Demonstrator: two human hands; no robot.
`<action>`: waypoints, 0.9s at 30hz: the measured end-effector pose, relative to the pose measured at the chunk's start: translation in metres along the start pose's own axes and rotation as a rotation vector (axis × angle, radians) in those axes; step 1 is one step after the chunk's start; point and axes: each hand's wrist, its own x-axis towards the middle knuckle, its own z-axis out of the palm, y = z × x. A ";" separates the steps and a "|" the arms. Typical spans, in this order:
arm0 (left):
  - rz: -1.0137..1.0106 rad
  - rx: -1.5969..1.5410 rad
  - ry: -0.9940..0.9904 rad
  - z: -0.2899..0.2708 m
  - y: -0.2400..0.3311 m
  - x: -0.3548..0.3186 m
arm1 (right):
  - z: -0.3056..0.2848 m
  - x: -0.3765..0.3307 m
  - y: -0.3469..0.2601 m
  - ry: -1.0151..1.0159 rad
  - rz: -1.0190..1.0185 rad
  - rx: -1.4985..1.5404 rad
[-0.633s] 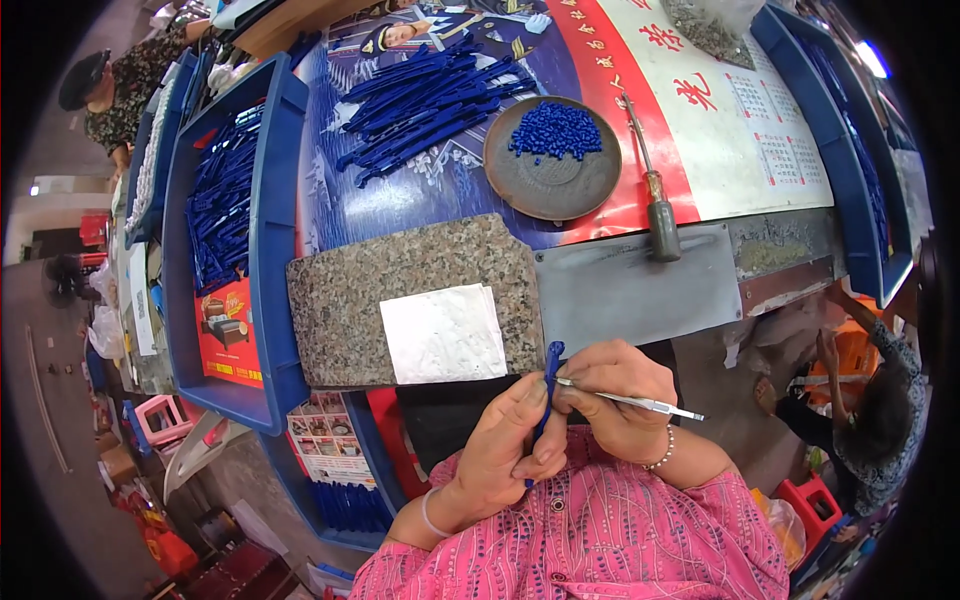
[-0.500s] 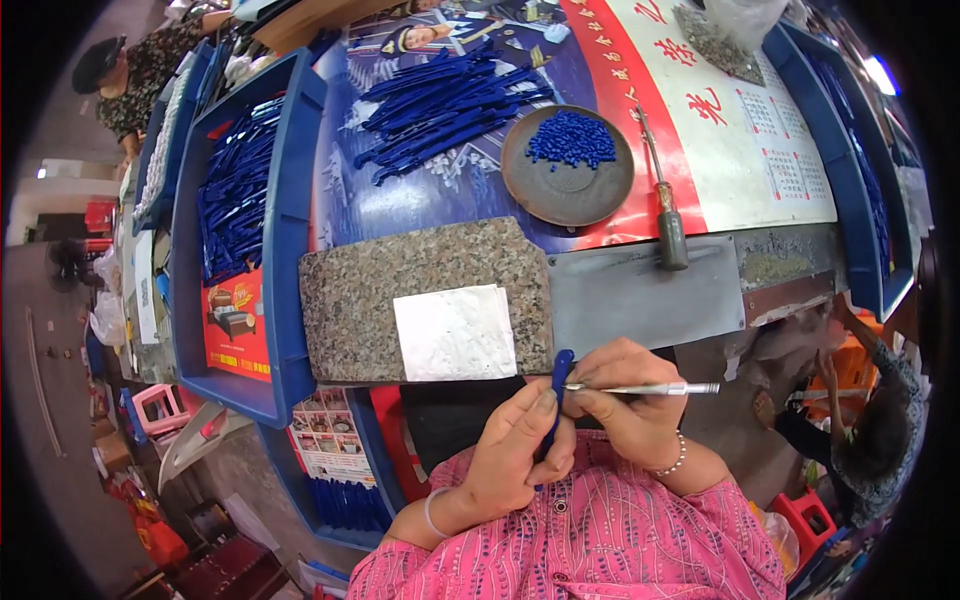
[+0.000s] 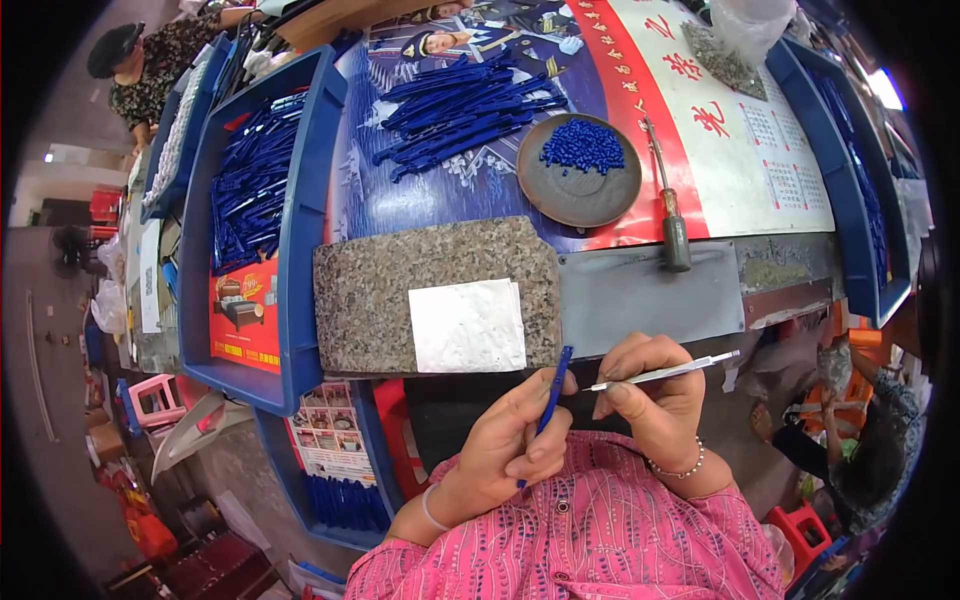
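Observation:
A slim, dark blue strip (image 3: 554,392) stands slanted in my left hand (image 3: 512,432), pinched between thumb and fingers. Just to its right, my right hand (image 3: 655,402) grips a silver, pen-like tool (image 3: 672,372) whose fine tip points at the strip; a small gap separates them. Beyond my hands lies a speckled granite slab (image 3: 355,300) with a folded white paper (image 3: 467,325) on it. Small blue beads (image 3: 582,146) fill part of a round dark dish (image 3: 588,208). Left of the dish, similar blue strips (image 3: 455,110) lie in a loose pile.
A blue bin (image 3: 300,270) with more strips stands at the left, another bin (image 3: 868,255) at the far right, and a third (image 3: 275,455) lower left. A screwdriver (image 3: 675,235) lies beside the dish. One person (image 3: 875,445) crouches at right; another (image 3: 165,75) is upper left.
The tool in my right hand has drawn back to the right, away from the blue strip. My left hand has turned the strip slightly. The view has shifted a little.

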 end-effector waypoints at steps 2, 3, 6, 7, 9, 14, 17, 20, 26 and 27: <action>0.028 0.069 0.032 0.002 -0.001 0.000 | 0.001 0.000 0.000 0.009 -0.015 0.000; 0.057 0.138 0.065 0.004 -0.002 0.001 | 0.001 0.000 -0.001 0.018 -0.028 0.001; 0.149 0.260 0.101 0.004 -0.006 -0.001 | -0.002 -0.002 -0.004 0.038 -0.099 -0.035; 0.148 0.258 0.099 0.004 -0.007 -0.001 | -0.004 -0.003 -0.006 0.038 -0.099 -0.037; 0.273 0.538 0.191 0.004 -0.010 -0.001 | -0.007 -0.004 -0.010 0.092 -0.130 -0.049; 0.358 0.685 0.193 0.001 -0.013 -0.002 | -0.007 -0.007 -0.005 -0.077 -0.119 -0.226; 0.384 0.719 0.242 0.006 -0.015 -0.002 | 0.000 -0.007 0.001 -0.090 -0.064 -0.189; 0.309 0.568 0.189 0.004 -0.008 -0.003 | 0.004 -0.008 0.008 -0.058 -0.077 -0.191; 0.129 0.151 0.086 -0.004 -0.002 -0.003 | 0.011 -0.001 0.005 -0.084 -0.304 -0.432; 0.129 0.131 0.079 -0.005 -0.002 -0.003 | 0.012 -0.002 0.004 -0.082 -0.331 -0.489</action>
